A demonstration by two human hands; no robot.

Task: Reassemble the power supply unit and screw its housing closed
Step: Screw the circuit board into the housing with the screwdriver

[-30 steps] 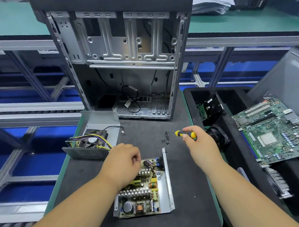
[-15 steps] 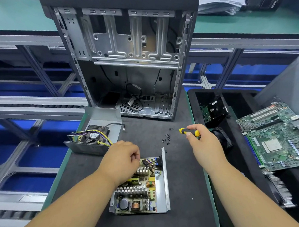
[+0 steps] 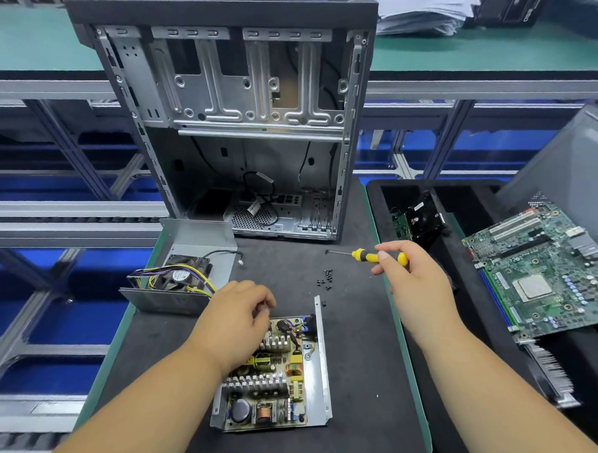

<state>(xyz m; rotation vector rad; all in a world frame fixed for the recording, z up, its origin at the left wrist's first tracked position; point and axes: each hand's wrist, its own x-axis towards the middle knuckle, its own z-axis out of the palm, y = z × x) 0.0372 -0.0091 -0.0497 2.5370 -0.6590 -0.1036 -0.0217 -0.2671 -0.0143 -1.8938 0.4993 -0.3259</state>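
Note:
The open power supply base (image 3: 319,369) lies on the dark mat with its circuit board (image 3: 273,381) showing. My left hand (image 3: 233,318) hovers over the board's far left corner, fingertips curled together; whether they pinch something is hidden. My right hand (image 3: 413,283) holds a yellow and black screwdriver (image 3: 364,256) level, its tip pointing left above the mat. Several small black screws (image 3: 325,278) lie under the tip. The housing cover (image 3: 192,244) with the fan (image 3: 180,276) and its wires sits at the mat's far left.
An empty grey computer case (image 3: 238,126) stands upright at the back of the mat (image 3: 358,360). To the right a black tray (image 3: 467,198) holds a green motherboard (image 3: 546,270) and a black drive part (image 3: 424,217). The mat's left edge drops off to blue racks.
The view has shifted slightly. My right hand with the screwdriver has drifted a little to the right of the screws. My left hand stays over the board's far corner.

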